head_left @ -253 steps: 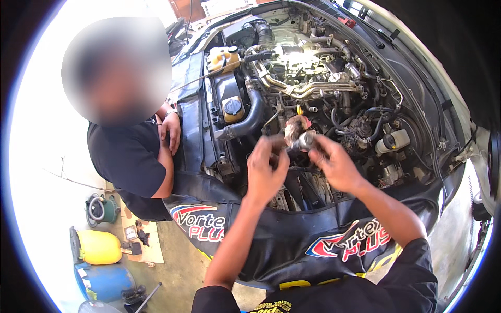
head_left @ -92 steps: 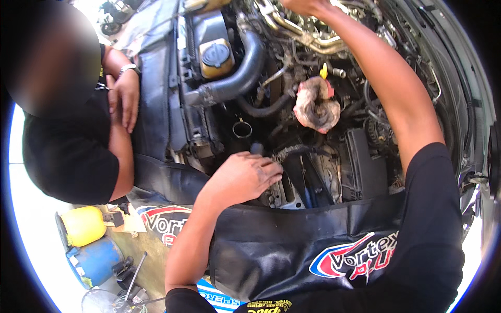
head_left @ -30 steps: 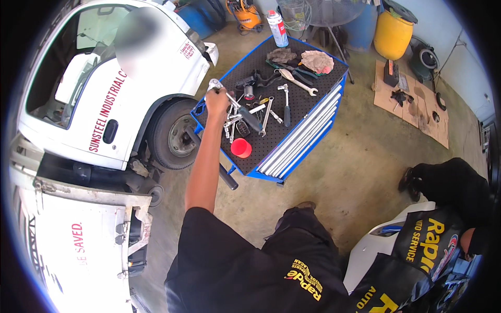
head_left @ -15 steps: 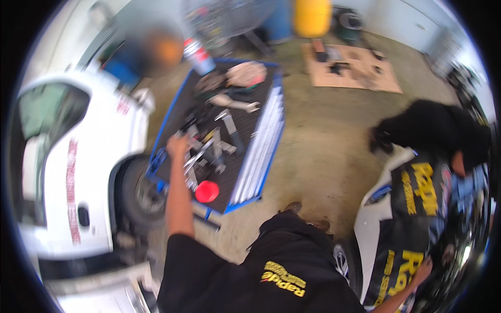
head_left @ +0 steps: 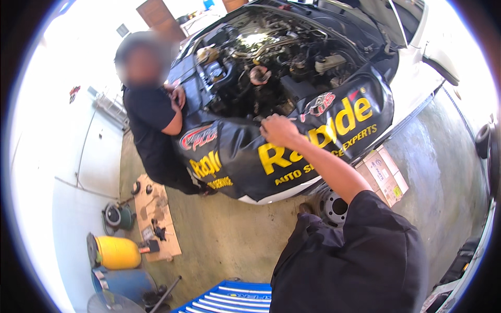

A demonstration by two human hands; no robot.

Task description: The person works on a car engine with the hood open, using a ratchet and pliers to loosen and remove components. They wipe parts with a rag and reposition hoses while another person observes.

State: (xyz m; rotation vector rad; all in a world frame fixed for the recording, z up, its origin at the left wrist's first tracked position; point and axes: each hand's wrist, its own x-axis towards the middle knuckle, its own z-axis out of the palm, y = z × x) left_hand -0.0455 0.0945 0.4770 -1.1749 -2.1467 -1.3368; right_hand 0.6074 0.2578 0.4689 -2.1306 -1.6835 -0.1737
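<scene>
My right hand point(head_left: 279, 130) is at the front edge of the engine bay, over the black fender cover point(head_left: 245, 151) with yellow lettering. Its fingers are bent and pressed together; what they hold, if anything, I cannot make out. Just beyond the hand lies the open engine bay point(head_left: 261, 75) of a white car, full of hoses and metal parts. A round opening with a pinkish covering point(head_left: 259, 75) shows near its middle. My left hand is out of view.
A co-worker in black point(head_left: 151, 115) stands at the car's left side, hands near the bay. Blue tool cart point(head_left: 229, 297) lies at the bottom edge. A wheel point(head_left: 334, 206) and cardboard box point(head_left: 383, 175) are by the bumper. Parts on cardboard point(head_left: 156, 208) and a yellow drum point(head_left: 119, 252) stand left.
My view has swung right, from the tool cart to the engine bay. My left hand, earlier over the tools on the cart, has left view. My right hand stays at the car's covered edge.
</scene>
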